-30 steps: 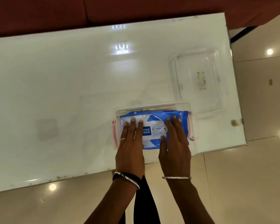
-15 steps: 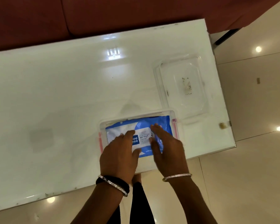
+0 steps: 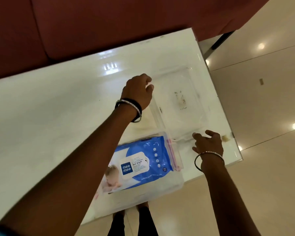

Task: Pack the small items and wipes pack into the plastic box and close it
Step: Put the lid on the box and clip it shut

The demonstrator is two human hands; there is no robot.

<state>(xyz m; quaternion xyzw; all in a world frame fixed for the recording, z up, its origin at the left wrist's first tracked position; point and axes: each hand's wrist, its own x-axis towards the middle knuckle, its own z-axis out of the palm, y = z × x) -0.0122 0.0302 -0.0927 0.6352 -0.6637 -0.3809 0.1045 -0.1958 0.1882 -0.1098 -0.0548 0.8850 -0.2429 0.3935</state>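
A blue and white wet wipes pack lies flat inside the clear plastic box near the table's front edge. The box's clear lid rests on the table beyond it, toward the right end. My left hand is at the lid's far left corner with fingers curled at its edge. My right hand is at the lid's near right corner, fingers spread and touching the rim. Whether either hand has a firm grip on the lid is unclear.
The white glossy table ends just right of the lid. A small beige object sits near that right edge. A dark red sofa runs along the far side. Tiled floor lies to the right and below.
Both hands left the wipes pack and moved away to the lid, the left to its far left corner, the right to its near right corner. The view shifted closer and left.
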